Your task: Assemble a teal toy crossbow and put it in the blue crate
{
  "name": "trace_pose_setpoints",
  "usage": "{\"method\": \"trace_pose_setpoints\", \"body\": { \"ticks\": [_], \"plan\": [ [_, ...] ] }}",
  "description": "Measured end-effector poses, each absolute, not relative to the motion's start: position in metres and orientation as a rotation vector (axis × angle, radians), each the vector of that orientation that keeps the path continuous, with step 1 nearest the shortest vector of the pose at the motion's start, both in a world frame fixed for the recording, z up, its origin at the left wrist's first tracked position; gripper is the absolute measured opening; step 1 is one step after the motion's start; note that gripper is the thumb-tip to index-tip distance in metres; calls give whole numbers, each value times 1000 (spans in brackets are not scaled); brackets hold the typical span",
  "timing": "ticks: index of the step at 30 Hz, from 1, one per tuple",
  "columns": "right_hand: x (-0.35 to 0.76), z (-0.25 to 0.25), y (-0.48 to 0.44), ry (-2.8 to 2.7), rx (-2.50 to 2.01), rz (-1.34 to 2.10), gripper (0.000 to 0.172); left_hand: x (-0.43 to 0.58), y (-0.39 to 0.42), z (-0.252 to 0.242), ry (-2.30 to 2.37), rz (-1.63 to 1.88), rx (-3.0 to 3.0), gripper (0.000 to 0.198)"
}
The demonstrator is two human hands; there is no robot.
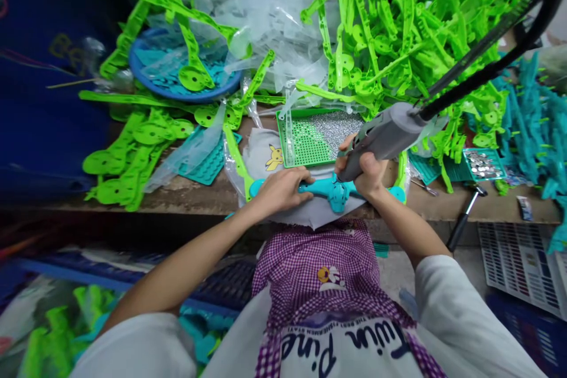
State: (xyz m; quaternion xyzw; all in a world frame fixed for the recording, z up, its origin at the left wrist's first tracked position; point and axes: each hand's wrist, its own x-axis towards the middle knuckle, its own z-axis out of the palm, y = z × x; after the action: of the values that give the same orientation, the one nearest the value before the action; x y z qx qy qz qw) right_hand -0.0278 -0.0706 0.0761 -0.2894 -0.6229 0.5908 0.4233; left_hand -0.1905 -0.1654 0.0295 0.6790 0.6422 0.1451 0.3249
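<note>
My right hand (370,174) is wrapped round a grey electric screwdriver (383,133), whose black cord runs to the upper right. Its tip points down at the middle hub of a turquoise plastic part (339,194). Fingers of my left hand (286,189) are closed on the left arm of that part, which lies on a grey cloth (310,212). Lime-green arms (239,165) stand at both ends of the turquoise part. Just behind, a green tray (301,156) holds many small silver screws (339,130). Where the screwdriver tip meets the part is hard to see.
Lime-green plastic parts (398,29) and clear plastic pieces (266,6) are heaped at the back. A blue basin (177,94) with turquoise pieces stands left. At right are a hammer (465,218), a small box of metal pieces (482,164) and turquoise parts (531,118).
</note>
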Motion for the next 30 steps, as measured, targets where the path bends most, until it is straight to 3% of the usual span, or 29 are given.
{"method": "trace_pose_setpoints", "body": {
  "ticks": [3,9,30],
  "plan": [
    [-31,82,-70,-1567,-739,1490,57,-191,-169,27,1679,393,1838,26],
    [-46,86,-73,-1518,-736,1450,54,-193,-173,23,1634,367,2063,49],
    [-33,87,-70,-1477,-726,1413,56,-190,-173,31,1672,294,2068,57]
  ]
}}
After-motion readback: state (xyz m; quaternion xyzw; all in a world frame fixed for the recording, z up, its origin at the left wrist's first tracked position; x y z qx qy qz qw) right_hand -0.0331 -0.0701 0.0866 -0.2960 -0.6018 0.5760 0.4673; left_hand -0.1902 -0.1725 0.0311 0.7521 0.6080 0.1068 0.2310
